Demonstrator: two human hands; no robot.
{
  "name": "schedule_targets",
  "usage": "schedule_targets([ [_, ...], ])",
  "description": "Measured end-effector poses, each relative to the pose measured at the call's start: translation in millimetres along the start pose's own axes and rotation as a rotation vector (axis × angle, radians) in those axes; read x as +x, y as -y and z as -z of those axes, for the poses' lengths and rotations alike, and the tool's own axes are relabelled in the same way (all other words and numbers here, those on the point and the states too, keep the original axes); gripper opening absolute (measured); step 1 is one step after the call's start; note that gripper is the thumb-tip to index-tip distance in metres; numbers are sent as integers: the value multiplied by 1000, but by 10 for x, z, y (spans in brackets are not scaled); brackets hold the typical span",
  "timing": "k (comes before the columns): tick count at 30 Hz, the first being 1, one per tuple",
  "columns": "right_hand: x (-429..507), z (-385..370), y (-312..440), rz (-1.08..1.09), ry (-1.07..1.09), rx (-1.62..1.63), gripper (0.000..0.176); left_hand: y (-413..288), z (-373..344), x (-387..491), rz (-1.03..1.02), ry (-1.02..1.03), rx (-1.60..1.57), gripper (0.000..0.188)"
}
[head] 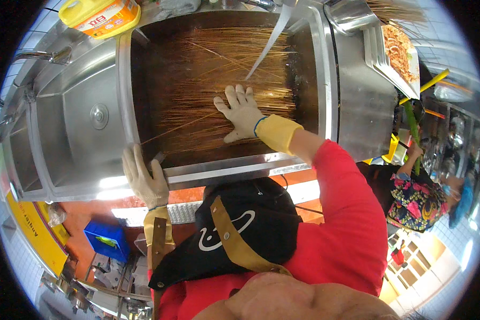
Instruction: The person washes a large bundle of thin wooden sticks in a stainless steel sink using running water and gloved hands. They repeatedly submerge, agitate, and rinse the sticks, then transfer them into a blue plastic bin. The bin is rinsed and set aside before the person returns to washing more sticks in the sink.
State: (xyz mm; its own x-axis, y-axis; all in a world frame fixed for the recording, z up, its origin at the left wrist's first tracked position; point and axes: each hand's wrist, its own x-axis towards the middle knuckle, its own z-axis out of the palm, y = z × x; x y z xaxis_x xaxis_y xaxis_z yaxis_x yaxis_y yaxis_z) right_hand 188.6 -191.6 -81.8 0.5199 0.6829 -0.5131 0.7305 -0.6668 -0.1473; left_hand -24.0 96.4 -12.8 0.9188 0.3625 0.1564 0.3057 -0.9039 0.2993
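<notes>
Many thin wooden skewers (232,64) lie roughly side by side in brownish water in a stainless steel sink basin. A stream of water (270,44) falls among them from above. My right hand (242,114), in a white knit glove with a yellow cuff, is spread flat over the skewers, fingers apart. My left hand (144,174), gloved the same way, rests at the basin's near left corner with its fingertips on the metal rim. A single skewer (176,128) slants from near my right hand towards the left fingers; whether the left fingers pinch its end cannot be told.
An empty-looking steel basin (92,104) with a drain lies left. A yellow plastic jug (100,18) stands behind the divider. At the right are a metal container (350,16) and stacked white trays (396,68) with food on top. A co-worker (420,196) stands further right.
</notes>
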Motion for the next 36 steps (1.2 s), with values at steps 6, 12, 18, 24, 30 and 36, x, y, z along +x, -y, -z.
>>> schedule_targets([
  [6,192,-24,13,-77,-103,-35,138,-10,-9,7,13,-15,-34,63],
  [12,594,-13,-245,-168,72,103,118,-8,-18,5,35,-67,-81,65],
  [18,800,72,-348,-281,-29,-4,108,26,-39,-35,54,-85,-80,66],
  [24,657,325,-284,-315,36,70,109,58,-65,-49,23,-140,-46,65],
  [30,628,220,-36,-214,-298,188,106,44,-39,-27,71,-120,-46,64],
  [36,1246,211,192,-289,-291,32,101,43,-56,-22,58,-130,-23,66],
])
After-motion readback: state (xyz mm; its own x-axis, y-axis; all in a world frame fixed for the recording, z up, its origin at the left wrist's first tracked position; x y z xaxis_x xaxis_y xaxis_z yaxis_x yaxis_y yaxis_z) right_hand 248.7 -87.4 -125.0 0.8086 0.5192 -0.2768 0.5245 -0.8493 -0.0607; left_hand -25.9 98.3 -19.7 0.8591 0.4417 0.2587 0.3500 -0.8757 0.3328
